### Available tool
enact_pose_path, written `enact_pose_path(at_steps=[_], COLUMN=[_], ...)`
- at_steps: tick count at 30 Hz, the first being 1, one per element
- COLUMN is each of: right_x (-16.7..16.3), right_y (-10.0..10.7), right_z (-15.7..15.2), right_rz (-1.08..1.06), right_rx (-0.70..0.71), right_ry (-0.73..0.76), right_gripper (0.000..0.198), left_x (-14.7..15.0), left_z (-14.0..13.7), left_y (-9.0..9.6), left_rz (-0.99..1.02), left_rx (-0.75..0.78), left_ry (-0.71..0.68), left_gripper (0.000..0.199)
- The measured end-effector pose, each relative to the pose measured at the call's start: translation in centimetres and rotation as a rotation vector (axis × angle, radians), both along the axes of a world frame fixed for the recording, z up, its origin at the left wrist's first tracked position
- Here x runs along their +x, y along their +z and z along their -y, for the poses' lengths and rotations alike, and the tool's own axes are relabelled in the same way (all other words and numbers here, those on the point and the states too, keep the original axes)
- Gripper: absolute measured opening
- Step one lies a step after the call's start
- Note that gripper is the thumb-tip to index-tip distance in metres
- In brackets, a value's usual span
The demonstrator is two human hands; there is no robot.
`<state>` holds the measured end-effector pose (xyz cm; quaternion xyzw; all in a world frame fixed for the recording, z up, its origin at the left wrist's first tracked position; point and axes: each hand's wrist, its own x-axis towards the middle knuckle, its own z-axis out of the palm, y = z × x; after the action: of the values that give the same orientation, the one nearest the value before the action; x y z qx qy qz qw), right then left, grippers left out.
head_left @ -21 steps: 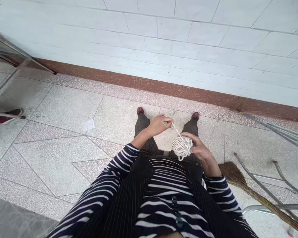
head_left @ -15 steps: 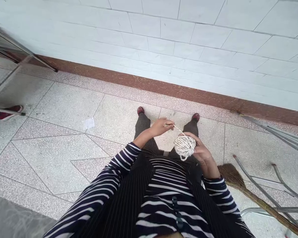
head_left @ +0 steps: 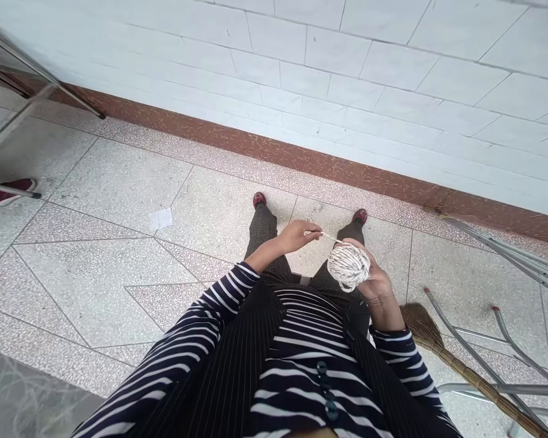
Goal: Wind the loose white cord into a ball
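In my right hand (head_left: pixel 375 281) rests a ball of white yarn (head_left: pixel 348 266) with dark flecks, held in front of my waist. The fingers wrap around its far and right side. A short strand of yarn (head_left: pixel 331 236) runs from the top of the ball to my left hand (head_left: pixel 298 236). My left fingertips are pinched together on that strand, a little left of the ball. A loose loop hangs at the ball's lower edge.
A broom (head_left: pixel 421 322) and a metal-tube frame (head_left: pixel 479 365) lie to my right. A metal-legged stand (head_left: pixel 41 85) and another person's shoe (head_left: pixel 10 191) are at the left. White paper (head_left: pixel 160 219) lies on the floor. A tiled wall (head_left: pixel 301 79) rises ahead.
My right hand and the yarn ball have moved slightly right, away from my left hand. The strand between them looks straighter. My left hand stays nearly in place.
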<state>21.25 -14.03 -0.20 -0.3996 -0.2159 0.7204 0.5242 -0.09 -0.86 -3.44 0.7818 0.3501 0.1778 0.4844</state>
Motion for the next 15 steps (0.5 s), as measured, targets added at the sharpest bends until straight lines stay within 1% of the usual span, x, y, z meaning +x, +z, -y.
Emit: enact_pose_path(at_steps=[3, 6, 10, 13, 15], right_x=[0.0, -0.1, -0.2, -0.1, 0.1], right_y=[0.0, 0.0, 0.3, 0.4, 0.4], right_z=[-0.1, -0.2, -0.3, -0.3, -0.3], right_rz=[-0.004, 0.007, -0.011, -0.052, -0.07], right_rx=[-0.004, -0.021, -0.065, -0.107, -0.14], right_ry=[-0.04, -0.068, -0.112, -0.166, -0.178], right_gripper=[0.066, 0.065, 0.067, 0.069, 0.067], left_x=[0.2, 0.6, 0.9, 0.8, 0.7], left_z=[0.3, 0.9, 1.4, 1.3, 1.3], left_y=[-0.4, -0.7, -1.1, -1.2, -1.1], left_rz=[-0.009, -0.004, 0.029, 0.036, 0.016], left_rx=[0.062, 0.077, 0.099, 0.091, 0.111], left_ry=[0.011, -0.029, -0.06, -0.108, -0.136], left_gripper=[0.022, 0.023, 0.017, 0.026, 0.028])
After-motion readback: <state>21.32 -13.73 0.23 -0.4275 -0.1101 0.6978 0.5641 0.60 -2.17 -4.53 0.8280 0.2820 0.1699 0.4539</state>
